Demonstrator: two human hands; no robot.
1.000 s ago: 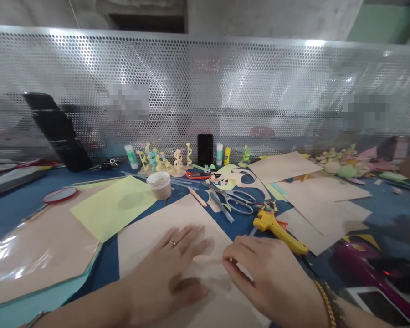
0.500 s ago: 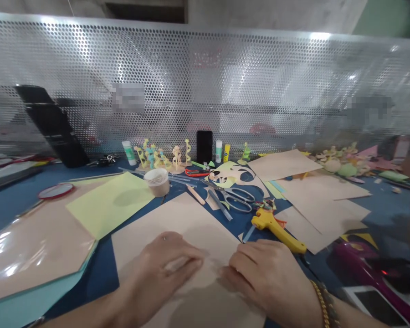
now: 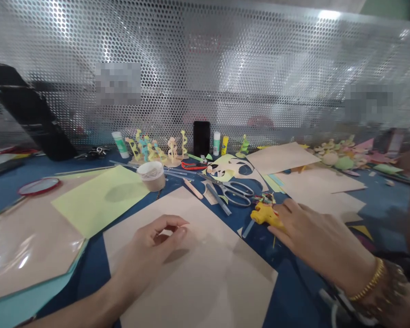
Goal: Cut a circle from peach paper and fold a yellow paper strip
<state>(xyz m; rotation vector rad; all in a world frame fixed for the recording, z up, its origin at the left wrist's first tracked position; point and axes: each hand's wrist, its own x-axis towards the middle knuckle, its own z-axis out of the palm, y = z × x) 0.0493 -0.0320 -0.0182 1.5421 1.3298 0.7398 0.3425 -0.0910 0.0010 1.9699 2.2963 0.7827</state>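
Observation:
My left hand (image 3: 153, 243) hovers low over a large beige paper sheet (image 3: 194, 282), its fingers curled and holding nothing. My right hand (image 3: 314, 234) lies to the right of the sheet, over a yellow rotary cutter (image 3: 263, 214). The hand hides most of the cutter's handle, so I cannot tell whether the fingers grip it. Steel scissors with grey handles (image 3: 237, 193) lie just above the cutter, and a pale wooden stick (image 3: 193, 188) rests near the sheet's top corner.
The blue work surface (image 3: 294, 282) holds a yellow-green sheet (image 3: 99, 198), a plastic-covered sheet (image 3: 27, 246), more beige sheets (image 3: 314, 182), a paper cup (image 3: 151, 176), glue sticks (image 3: 120, 145), paper sculptures (image 3: 153, 150) and an upright phone (image 3: 201, 138). A perforated metal screen (image 3: 205, 68) stands behind.
My right hand has moved off the beige sheet, up and right onto the cutter. My left hand has lifted slightly and curled. The view has tilted downward.

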